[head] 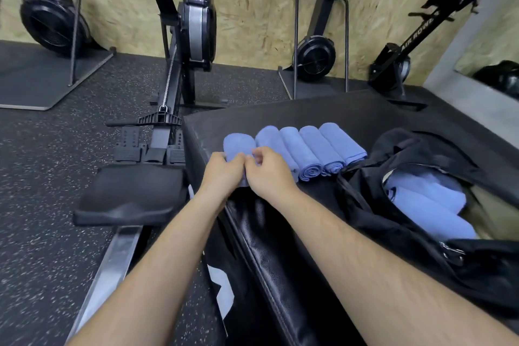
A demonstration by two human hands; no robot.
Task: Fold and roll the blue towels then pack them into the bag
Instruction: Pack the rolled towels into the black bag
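A blue towel roll (238,146) lies at the left end of a black padded box (351,118). My left hand (223,171) and my right hand (269,170) both grip its near end with curled fingers. Beside it on the right, several rolled blue towels (311,149) lie side by side. At the right an open black bag (415,236) sits on the box, with rolled blue towels (427,199) inside it.
A rowing machine (174,98) with its black seat (132,194) and rail stands on the speckled floor to the left of the box. More rowers stand upright against the wooden wall behind.
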